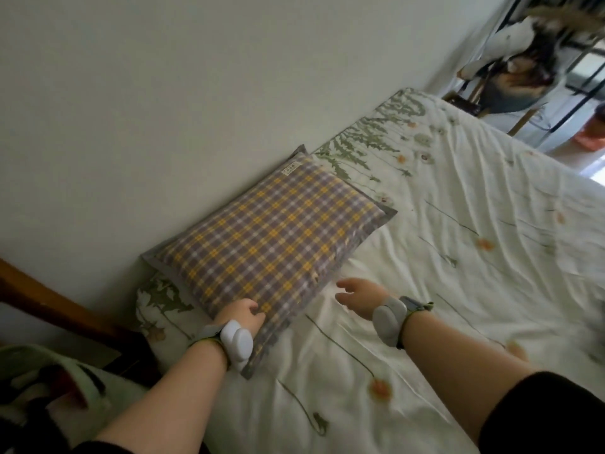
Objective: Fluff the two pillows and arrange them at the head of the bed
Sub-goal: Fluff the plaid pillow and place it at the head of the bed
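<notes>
A plaid pillow [271, 237] in grey, yellow and white lies flat on the bed against the white wall. My left hand [244, 314] rests on its near corner with the fingers curled over the cloth. My right hand [358, 294] hovers just off the pillow's near long edge, fingers spread, holding nothing. Both wrists carry grey and white strapped devices. Only one pillow is in view. The bed sheet [442, 273] is white with green stems and orange flowers, and it is wrinkled.
A wooden bed frame rail [55, 303] runs along the left. A green patterned blanket [42, 388] lies bunched at the lower left. A chair piled with clothes [523, 67] stands beyond the far end of the bed.
</notes>
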`<state>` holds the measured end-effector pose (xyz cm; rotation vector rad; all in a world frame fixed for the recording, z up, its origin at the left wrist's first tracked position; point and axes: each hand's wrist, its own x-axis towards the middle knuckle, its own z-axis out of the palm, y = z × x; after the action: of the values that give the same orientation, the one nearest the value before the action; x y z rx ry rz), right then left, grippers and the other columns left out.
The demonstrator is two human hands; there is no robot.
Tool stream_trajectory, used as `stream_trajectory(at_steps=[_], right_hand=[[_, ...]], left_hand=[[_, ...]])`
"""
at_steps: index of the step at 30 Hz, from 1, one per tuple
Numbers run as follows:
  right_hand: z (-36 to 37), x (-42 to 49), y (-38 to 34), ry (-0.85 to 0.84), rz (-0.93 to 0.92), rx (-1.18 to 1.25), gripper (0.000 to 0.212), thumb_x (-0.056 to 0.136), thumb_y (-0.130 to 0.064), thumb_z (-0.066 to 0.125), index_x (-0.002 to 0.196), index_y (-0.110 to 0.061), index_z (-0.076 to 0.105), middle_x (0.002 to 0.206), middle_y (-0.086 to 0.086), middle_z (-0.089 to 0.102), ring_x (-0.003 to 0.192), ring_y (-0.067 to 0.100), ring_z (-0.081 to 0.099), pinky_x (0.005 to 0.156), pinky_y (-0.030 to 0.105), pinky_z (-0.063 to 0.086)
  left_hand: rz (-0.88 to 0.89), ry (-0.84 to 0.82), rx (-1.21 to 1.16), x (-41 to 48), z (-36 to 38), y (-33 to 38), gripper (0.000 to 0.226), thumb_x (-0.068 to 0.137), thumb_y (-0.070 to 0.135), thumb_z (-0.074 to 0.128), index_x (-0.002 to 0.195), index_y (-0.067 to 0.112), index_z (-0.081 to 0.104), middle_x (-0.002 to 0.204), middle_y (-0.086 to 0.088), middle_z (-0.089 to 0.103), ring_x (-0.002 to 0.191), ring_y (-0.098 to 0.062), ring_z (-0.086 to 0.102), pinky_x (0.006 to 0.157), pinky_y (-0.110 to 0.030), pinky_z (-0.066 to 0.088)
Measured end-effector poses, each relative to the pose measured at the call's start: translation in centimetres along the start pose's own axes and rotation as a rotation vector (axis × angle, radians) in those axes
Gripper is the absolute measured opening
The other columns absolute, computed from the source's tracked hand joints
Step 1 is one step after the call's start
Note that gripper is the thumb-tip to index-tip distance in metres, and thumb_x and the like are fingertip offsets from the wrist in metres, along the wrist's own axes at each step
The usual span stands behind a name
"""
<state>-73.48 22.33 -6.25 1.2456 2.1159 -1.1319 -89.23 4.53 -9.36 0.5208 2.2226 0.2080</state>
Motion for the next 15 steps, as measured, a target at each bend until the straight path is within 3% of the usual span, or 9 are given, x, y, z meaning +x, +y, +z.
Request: stream_trajectory(at_steps=[3,6,10,15], right_hand=[[-1.3,-4.7,2.6,0.038,-0.005,0.014,0.046,0.090,-0.033,0.051,0.134,-0.020,0.048,0.133,0.004,0.056,0.114,0.022,0.058,0.102,0.035,0.044],[-2.7,-9.8,5.8,0.057,-0.006,0.029,0.044,0.091,-0.034,0.049,0.132,-0.019,0.049,0.130,0.004,0.058,0.111,0.022,0.061,0.100,0.036,0.046],[-4.0,-19.3,13.0,0.131,0.002,0.102,0.045,0.090,-0.036,0.050,0.132,-0.019,0.049,0.129,0.005,0.060,0.111,0.022,0.060,0.099,0.035,0.046],[-4.2,-32.6,24.2,0.248,0.045,0.207,0.046,0.089,-0.034,0.052,0.132,-0.018,0.049,0.128,0.007,0.060,0.108,0.023,0.062,0.096,0.034,0.048]], left_hand=[[0.093,-0.001,-0.030,-4.4,0.9,2.9,0.025,0.089,0.035,0.048,0.104,0.021,0.062,0.108,-0.002,0.065,0.092,-0.019,0.058,0.089,-0.031,0.048],[0.177,-0.012,-0.083,-9.1,2.9,5.5,0.034,0.089,0.031,0.049,0.117,0.015,0.059,0.111,-0.006,0.068,0.090,-0.021,0.062,0.085,-0.033,0.051],[0.246,-0.013,-0.092,-17.3,7.4,9.2,0.040,0.087,0.031,0.051,0.123,0.014,0.056,0.115,-0.011,0.067,0.104,-0.027,0.063,0.093,-0.037,0.051],[0.410,-0.057,-0.089,-29.3,15.0,14.5,0.035,0.086,0.025,0.056,0.118,0.010,0.060,0.094,-0.012,0.068,0.084,-0.024,0.063,0.088,-0.037,0.053]])
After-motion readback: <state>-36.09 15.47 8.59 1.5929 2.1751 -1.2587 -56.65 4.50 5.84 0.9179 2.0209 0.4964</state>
